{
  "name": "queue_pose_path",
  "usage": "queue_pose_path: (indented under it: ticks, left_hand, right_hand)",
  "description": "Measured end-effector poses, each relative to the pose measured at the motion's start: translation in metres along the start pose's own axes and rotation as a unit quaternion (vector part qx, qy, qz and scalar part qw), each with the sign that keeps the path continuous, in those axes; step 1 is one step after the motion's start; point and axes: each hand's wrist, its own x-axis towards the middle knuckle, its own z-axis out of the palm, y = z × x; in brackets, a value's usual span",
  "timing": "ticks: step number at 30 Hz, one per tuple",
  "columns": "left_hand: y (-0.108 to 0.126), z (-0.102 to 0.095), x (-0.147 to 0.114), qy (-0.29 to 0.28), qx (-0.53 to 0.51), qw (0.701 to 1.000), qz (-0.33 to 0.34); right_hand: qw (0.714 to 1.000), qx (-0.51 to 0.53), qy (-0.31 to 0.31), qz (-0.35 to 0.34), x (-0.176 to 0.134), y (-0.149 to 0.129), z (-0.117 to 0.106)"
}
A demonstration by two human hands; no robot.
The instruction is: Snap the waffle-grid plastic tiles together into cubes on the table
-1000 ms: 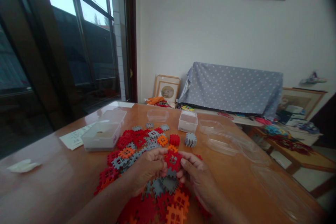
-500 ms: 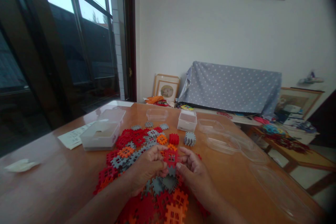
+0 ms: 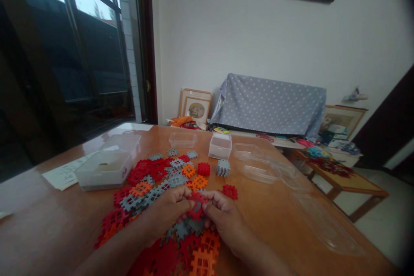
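Left hand (image 3: 173,205) and right hand (image 3: 224,217) angle inward, fingers (image 3: 183,191) pinching one red piece (image 3: 195,213) between them.

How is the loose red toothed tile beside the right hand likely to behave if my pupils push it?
The red toothed tile is probably light for its size, since openings pierce its middle. Lying roughly flat on the glossy tabletop, it should slide rather than roll. Its teeth could snag if pushed into the pile of tiles.
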Motion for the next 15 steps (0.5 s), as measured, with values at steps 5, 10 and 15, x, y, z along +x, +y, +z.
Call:
queue_pose_path:
  ticks: [5,10,15]
  left_hand:
    - [-0.001,0.003,0.000,0.006,-0.085,0.996,-0.014]
    - [-0.003,0.008,-0.001,0.009,-0.153,0.988,-0.013]
    - [-0.005,0.009,-0.001,-0.004,-0.207,0.978,-0.024]
  right_hand:
    - [0.992,-0.077,0.066,-0.081,0.000,0.009,0.006]
    - [0.974,-0.152,0.129,-0.109,0.001,0.016,0.008]
    - [0.931,-0.265,0.165,-0.188,0.003,0.021,0.004]
